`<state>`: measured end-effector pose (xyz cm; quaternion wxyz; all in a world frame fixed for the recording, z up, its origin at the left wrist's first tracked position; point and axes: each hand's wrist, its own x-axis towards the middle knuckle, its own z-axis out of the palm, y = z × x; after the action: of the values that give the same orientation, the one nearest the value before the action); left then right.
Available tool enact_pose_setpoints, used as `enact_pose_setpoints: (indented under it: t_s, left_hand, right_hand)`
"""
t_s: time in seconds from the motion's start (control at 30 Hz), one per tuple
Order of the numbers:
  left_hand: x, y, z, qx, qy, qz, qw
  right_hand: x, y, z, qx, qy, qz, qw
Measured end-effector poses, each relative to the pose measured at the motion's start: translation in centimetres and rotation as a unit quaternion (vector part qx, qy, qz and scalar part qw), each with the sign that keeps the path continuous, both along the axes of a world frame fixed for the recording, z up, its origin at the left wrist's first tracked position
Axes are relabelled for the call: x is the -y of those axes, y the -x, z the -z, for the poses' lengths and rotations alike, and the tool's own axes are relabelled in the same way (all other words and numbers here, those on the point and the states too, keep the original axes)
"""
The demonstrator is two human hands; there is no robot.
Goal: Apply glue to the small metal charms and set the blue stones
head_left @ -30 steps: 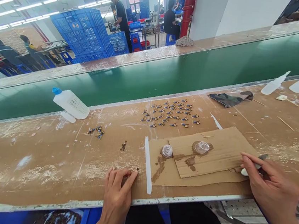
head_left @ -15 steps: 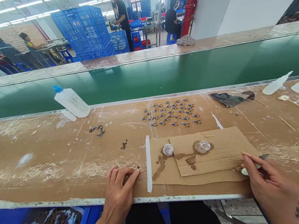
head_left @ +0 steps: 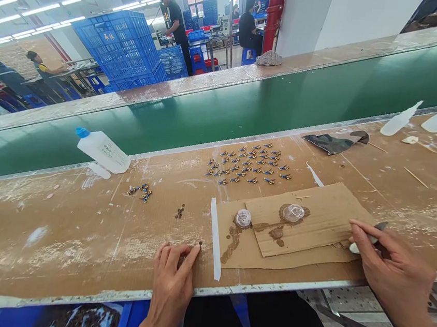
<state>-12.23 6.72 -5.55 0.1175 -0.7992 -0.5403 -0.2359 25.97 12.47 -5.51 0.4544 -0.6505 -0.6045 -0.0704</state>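
My left hand [head_left: 174, 271] rests at the table's front edge. Its fingers are bent but apart, and one fingertip touches a small round brown piece [head_left: 200, 243]. More such pieces [head_left: 179, 211] lie just beyond. Over the right end of the layered cardboard [head_left: 326, 211], my right hand [head_left: 397, 263] is closed with thumb and index finger together. A white lump [head_left: 355, 248] and a dark grey tip [head_left: 381, 225] show at its fingers; what they belong to is mostly hidden. Two clear little cups [head_left: 243, 218] sit on the cardboard among wet brown stains.
Several small blue-and-gold figures [head_left: 251, 164] lie spread on the table, with a smaller cluster [head_left: 143, 192] to their left. A white bottle with a blue cap [head_left: 104, 151] lies near the green belt [head_left: 208, 115]. At right are a camouflage cloth [head_left: 336, 142] and two white squeeze bottles [head_left: 402, 119].
The whole view has shifted slightly. Both hands keep nearly the same place and pose, with the left fingertip still at the small round piece.
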Motion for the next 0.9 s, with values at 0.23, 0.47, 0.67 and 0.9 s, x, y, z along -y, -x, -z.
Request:
enact_pose_setpoints:
  t_s: [0.23, 0.47, 0.67, 0.9]
  left_hand:
    - [0.2, -0.2, -0.1, 0.011, -0.006, -0.004, 1.000]
    - [-1.9, 1.9, -1.2, 0.056, -0.054, -0.093, 0.993]
    - [-5.4, 4.1, -1.5, 0.032, -0.037, -0.123, 0.991]
    - [-7.0, 4.1, -1.2, 0.003, -0.031, -0.098, 0.995]
  right_hand:
    - [0.0, -0.1, 0.0, 0.004, -0.002, 0.007, 1.000]
    - [0.1, 0.4, -0.6, -0.004, 0.008, 0.015, 1.000]
    - [0.1, 0.4, -0.5, -0.004, 0.006, 0.022, 1.000]
    - [-0.1, 0.2, -0.4, 0.035, -0.020, 0.008, 0.999]
